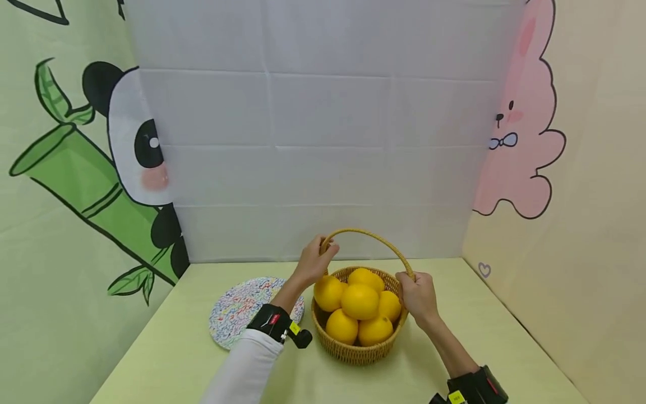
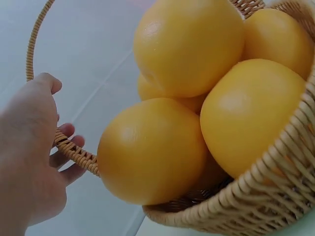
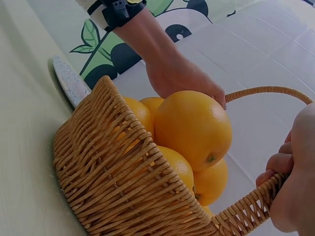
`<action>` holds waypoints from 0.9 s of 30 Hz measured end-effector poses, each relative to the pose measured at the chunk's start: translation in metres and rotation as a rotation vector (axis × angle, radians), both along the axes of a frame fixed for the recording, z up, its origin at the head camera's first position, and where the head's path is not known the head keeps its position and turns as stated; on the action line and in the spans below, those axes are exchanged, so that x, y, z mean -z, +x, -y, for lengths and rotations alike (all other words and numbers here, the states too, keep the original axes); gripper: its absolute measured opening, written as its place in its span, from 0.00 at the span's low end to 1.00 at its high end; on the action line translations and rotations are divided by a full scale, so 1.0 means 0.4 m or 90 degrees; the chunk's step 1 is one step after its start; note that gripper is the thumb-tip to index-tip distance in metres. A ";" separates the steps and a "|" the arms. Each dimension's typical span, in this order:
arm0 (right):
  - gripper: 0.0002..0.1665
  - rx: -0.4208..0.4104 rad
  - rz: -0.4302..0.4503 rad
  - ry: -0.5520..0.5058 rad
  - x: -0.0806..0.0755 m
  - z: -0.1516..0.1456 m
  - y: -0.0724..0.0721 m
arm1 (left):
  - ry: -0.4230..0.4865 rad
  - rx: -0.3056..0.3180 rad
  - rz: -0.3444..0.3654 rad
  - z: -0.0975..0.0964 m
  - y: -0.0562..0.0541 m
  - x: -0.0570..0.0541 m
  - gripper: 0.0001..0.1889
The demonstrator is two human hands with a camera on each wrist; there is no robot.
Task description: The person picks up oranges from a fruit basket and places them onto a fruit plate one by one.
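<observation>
A woven wicker basket (image 1: 359,354) full of oranges (image 1: 360,302) is at the middle of the table, its arched handle (image 1: 364,232) standing up. My left hand (image 1: 314,260) grips the left side of that handle; in the left wrist view its fingers (image 2: 74,162) wrap behind the wicker. On the opposite side my right hand (image 1: 420,296) holds the handle lower down, with curled fingers (image 3: 279,162) around it in the right wrist view. Several oranges are heaped, one large orange (image 3: 193,129) on top. Whether the basket's base touches the table cannot be told.
Left of the basket, partly behind my left forearm, lies a round speckled multicoloured board (image 1: 237,311). The pale yellow table (image 1: 166,359) meets a grey-white sheet (image 1: 323,168) at the back. Side walls bear panda and rabbit drawings.
</observation>
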State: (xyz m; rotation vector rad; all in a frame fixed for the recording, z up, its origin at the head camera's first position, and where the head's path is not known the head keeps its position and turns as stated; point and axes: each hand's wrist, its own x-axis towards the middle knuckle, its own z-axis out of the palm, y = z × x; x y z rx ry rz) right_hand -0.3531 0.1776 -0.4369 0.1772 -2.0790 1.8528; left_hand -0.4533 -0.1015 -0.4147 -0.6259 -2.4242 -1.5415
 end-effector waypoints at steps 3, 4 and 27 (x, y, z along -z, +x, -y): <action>0.32 0.003 0.002 -0.004 -0.001 0.002 0.003 | 0.002 -0.015 -0.028 0.015 0.023 -0.005 0.30; 0.32 0.003 0.003 -0.005 -0.002 0.003 0.004 | 0.004 -0.020 -0.035 0.020 0.031 -0.007 0.32; 0.33 0.002 0.003 -0.010 -0.006 0.031 0.023 | -0.304 0.080 -0.275 -0.022 0.243 -0.034 0.37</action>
